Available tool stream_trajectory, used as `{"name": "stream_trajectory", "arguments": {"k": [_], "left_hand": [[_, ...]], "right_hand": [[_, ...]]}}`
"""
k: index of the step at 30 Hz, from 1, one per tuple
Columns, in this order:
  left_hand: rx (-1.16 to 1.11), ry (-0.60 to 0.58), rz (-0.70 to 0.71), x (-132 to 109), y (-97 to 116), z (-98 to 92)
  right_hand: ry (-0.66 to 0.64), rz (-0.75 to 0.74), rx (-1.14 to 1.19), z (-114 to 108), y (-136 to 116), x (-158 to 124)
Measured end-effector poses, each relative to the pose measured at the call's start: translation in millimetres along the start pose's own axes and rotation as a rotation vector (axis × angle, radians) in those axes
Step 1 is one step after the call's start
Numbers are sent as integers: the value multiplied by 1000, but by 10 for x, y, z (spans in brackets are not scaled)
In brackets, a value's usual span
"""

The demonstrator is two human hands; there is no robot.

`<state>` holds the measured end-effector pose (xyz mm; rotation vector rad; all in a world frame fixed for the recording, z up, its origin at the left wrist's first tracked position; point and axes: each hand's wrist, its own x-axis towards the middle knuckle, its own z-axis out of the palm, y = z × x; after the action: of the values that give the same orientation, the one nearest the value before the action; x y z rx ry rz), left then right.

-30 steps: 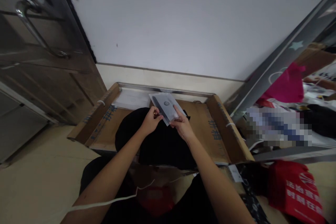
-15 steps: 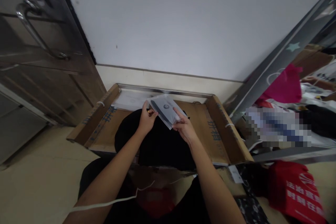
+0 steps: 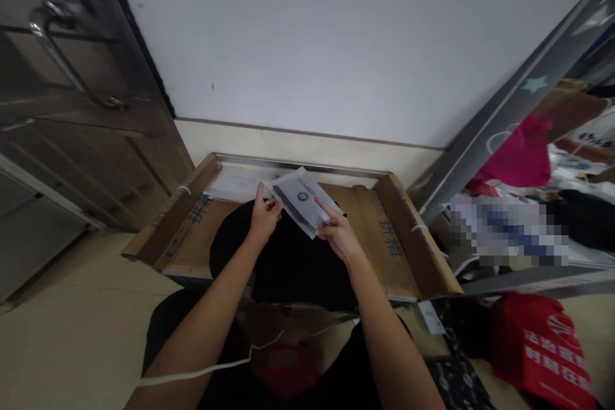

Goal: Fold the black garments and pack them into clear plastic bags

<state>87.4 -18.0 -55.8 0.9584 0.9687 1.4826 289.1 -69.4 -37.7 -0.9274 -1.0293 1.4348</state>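
A frosted plastic bag [image 3: 314, 202] with a dark round logo and lettering is held at a tilt above the cardboard. Something dark shows through its lower left part. My right hand [image 3: 339, 234] grips its lower right side, fingers on top and the thumb side at the edge. My left hand [image 3: 264, 219] is closed at the bag's left, open-looking edge, pinching the thin flap there; the exact contact is small and blurred. Under both hands lies a black folded cloth item [image 3: 307, 275].
The cardboard tray [image 3: 185, 234] with raised sides rests before me against the wall. White flat packets [image 3: 237, 180] lie at its back left. A door [image 3: 86, 122] stands left; a cluttered shelf [image 3: 519, 278] and a red bag [image 3: 542, 346] are right. A white cord [image 3: 202, 371] crosses my left arm.
My left hand has shifted slightly left, away from the bag's middle. The bag has turned a little so its logo shows more plainly. My right hand keeps its grip.
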Motion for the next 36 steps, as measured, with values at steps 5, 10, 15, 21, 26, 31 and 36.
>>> {"name": "stream_trajectory", "arguments": {"k": [5,10,15,21,26,31,36], "left_hand": [[4,32,30,25,-6,-28],[27,76,75,47,-15,-57],[54,159,119,72,-44,-84],[86,226,166,107,-83,-137],[95,276,186,131,-71,-161],[39,273,216,135,-57,-170],[104,150,208,82,-31,-139]], "right_hand": [[6,-12,-24,-37,-8,-5],[50,-9,-20,-65,-5,2],[92,-11,-30,-68,-6,1],[130,-20,-19,-83,5,8],[149,-15,-18,-91,-1,6],[97,12,50,-87,-41,-26],[68,27,121,-20,-94,-43]]}}
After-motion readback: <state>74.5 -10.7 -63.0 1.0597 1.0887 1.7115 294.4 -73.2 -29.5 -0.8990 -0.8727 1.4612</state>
